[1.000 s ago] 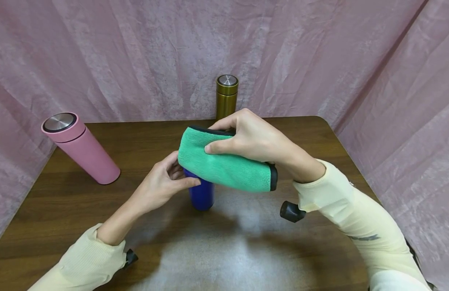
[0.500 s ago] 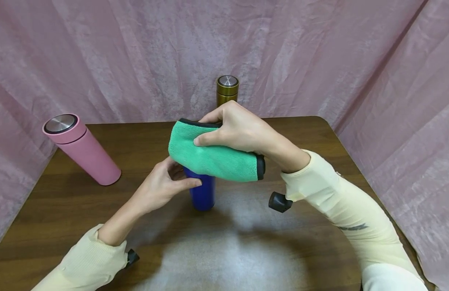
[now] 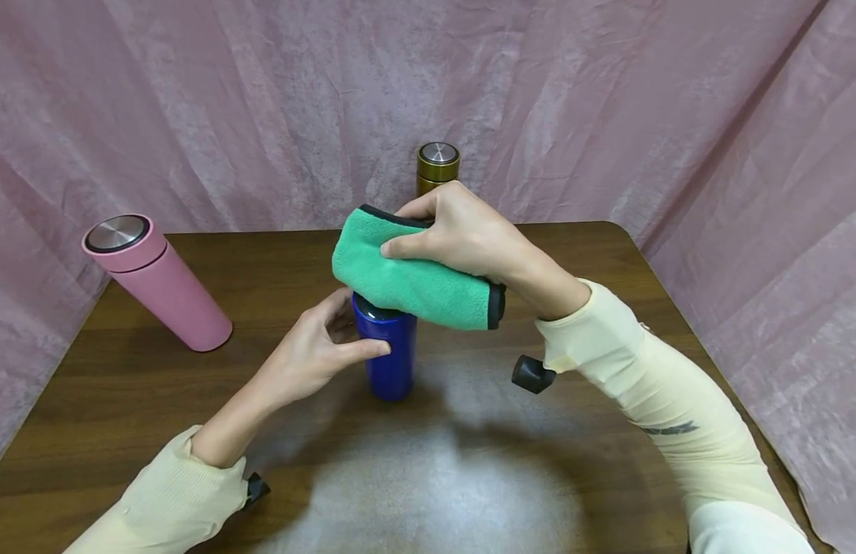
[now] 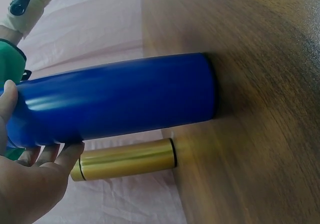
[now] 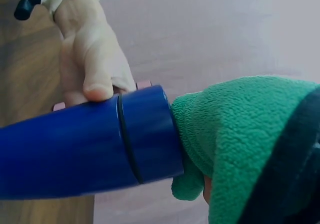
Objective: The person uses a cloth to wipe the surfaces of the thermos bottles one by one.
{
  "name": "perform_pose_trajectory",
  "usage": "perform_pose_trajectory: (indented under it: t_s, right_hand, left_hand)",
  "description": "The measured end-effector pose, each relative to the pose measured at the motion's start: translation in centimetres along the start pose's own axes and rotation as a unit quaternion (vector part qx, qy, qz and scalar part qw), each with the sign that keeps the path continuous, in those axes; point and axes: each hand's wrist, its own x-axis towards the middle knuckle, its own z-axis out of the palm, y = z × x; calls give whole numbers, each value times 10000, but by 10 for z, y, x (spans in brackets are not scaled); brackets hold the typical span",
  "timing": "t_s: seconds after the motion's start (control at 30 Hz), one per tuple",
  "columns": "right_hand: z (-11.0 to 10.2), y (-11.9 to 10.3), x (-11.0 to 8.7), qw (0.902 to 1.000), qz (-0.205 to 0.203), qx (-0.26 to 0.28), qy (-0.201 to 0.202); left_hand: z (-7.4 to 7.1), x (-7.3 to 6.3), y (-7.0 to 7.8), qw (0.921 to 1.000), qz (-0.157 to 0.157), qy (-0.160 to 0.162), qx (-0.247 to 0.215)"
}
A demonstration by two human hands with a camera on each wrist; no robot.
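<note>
A blue thermos bottle (image 3: 392, 358) stands upright on the table, and my left hand (image 3: 315, 348) holds it near the top, thumb on the near side and fingers behind. The left wrist view shows those fingers bent against the blue thermos bottle (image 4: 120, 98). My right hand (image 3: 466, 235) pinches a folded green cloth (image 3: 414, 281) with black edging, thumb on its near face. In the right wrist view, the green cloth (image 5: 250, 129) lies against the end of the bottle's lid (image 5: 152, 134). From the head, the cloth hides the lid's far part.
A pink thermos (image 3: 168, 285) with a steel-topped lid stands at the left of the wooden table (image 3: 553, 462). Behind my right hand stands a gold thermos (image 3: 438, 163), its lower part hidden. Pink curtains (image 3: 317, 115) hang behind and to the right.
My right hand and the cloth have moved left and away from me, then slightly right, uncovering the near part of the blue thermos lid. The left hand has stayed almost still.
</note>
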Motion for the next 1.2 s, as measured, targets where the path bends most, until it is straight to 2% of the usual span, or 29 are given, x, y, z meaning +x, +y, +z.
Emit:
perform_pose_trajectory:
  t_s: [0.3, 0.47, 0.8, 0.97, 1.07, 1.13, 1.2]
  right_hand:
    - [-6, 16, -7, 9990, 384, 70, 240]
    - [-9, 27, -16, 9988, 374, 18, 329]
    - [-13, 46, -33, 9979, 464, 131, 421]
    - [-14, 54, -38, 9950, 530, 323, 780]
    - [-10, 57, -40, 9889, 298, 728, 1261]
    - [-5, 59, -40, 9820, -37, 1052, 1567]
    - [1, 61, -40, 9771, -453, 1226, 1681]
  left_hand:
    - [2, 0, -1, 9997, 58, 56, -247]
    - [2, 0, -1, 9992, 80, 58, -394]
    - [3, 0, -1, 9992, 126, 121, -370]
    - [4, -1, -1, 9990, 142, 130, -414]
    - [4, -2, -2, 9988, 167, 131, -444]
    - [4, -2, -2, 9987, 185, 137, -450]
    - [5, -2, -2, 9987, 206, 141, -435]
